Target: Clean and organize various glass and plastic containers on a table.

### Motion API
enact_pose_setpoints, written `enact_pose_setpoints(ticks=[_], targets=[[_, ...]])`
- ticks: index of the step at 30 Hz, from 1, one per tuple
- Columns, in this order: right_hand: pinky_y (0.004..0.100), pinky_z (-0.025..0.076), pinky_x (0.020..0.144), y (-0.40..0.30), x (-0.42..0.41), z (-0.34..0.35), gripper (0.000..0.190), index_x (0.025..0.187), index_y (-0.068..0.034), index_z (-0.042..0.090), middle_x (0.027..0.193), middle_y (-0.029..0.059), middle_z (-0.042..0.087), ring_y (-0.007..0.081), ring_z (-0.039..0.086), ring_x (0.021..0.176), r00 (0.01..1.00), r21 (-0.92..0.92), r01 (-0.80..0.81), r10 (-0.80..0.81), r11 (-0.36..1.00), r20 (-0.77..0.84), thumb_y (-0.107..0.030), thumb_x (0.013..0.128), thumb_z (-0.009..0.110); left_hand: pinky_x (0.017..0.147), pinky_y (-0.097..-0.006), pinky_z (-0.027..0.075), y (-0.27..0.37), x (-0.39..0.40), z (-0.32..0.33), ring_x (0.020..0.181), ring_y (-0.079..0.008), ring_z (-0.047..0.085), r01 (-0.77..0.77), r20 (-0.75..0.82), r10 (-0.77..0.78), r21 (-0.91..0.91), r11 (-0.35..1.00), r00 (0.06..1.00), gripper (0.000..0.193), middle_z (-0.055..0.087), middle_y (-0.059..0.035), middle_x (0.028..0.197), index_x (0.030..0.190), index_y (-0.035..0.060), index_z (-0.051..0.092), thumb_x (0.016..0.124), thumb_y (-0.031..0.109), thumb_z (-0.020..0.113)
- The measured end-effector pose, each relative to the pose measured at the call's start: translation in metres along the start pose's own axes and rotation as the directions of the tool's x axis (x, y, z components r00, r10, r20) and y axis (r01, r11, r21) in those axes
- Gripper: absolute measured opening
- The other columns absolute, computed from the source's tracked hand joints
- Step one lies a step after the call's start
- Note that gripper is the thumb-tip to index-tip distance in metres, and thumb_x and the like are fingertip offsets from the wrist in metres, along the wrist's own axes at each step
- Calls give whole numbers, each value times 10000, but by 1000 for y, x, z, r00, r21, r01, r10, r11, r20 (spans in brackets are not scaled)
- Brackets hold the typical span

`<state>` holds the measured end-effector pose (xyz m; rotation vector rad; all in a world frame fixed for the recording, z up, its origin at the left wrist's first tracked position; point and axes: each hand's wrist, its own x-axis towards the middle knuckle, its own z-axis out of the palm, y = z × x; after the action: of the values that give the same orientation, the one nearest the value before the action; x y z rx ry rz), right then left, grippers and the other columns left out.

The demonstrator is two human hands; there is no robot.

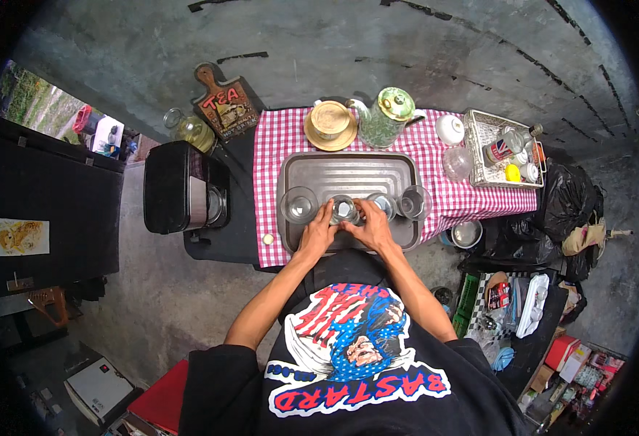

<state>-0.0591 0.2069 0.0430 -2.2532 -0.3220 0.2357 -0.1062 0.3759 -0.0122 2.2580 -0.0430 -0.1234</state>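
Observation:
My left hand (319, 232) and my right hand (373, 226) close in from both sides on a clear drinking glass (344, 208) at the front of a brown rectangular serving tray (352, 161). Fingers cover part of its rim and side. A second clear glass (299, 206) stands on the tray to the left of my left hand. Beyond my right hand are another glass (386, 203), partly hidden by that hand, and a glass (415, 203) by the tray's right edge.
Behind the tray stand a wooden-lidded cup on a saucer (330, 122) and a green enamel teapot (387, 120). A white wicker basket (477, 163) holds a bottle and jars at right. A black appliance (169, 185) and a glass jug (197, 132) stand left. The checked cloth (269, 163) carries a small lid (267, 239).

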Motion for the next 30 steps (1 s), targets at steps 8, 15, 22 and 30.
enact_pose_setpoints(ticks=[8, 15, 22, 30], targets=[[414, 516, 824, 0, 1, 0, 538, 1156, -54, 605, 1034, 188, 638, 355, 632, 955, 1000, -6, -14, 15, 1000, 15, -230, 685, 796, 891, -469, 506, -2, 0, 1, 1131, -431, 545, 1, 1, -1, -8, 1000, 1000, 729, 448, -217, 1386, 1464, 81, 278, 844, 147, 655], [410, 518, 817, -2, 1, -1, 525, 1145, -49, 606, 1027, 189, 637, 351, 633, 949, 1000, -11, -11, 12, 1000, 16, -227, 687, 791, 900, -467, 503, -3, 0, 2, 1134, -429, 544, -2, -2, 2, 12, 1000, 1000, 744, 445, -211, 1392, 1472, 92, 258, 845, 150, 653], [412, 518, 813, -4, 0, -2, 520, 1139, -45, 609, 1027, 187, 636, 354, 634, 943, 1000, 5, -12, 12, 1000, -3, -224, 686, 792, 920, -462, 495, -1, 0, 0, 1147, -418, 541, 6, 4, -6, 7, 1000, 1000, 733, 441, -207, 1398, 1467, 90, 272, 840, 134, 649], [411, 518, 802, -3, 0, -1, 523, 1142, -46, 611, 997, 179, 637, 351, 636, 914, 1000, 7, 0, 0, 1000, -13, -215, 683, 796, 892, -485, 502, -3, 0, 1, 1124, -427, 546, 0, 4, 0, -5, 1000, 1000, 721, 431, -200, 1404, 1461, 93, 278, 844, 143, 647]])
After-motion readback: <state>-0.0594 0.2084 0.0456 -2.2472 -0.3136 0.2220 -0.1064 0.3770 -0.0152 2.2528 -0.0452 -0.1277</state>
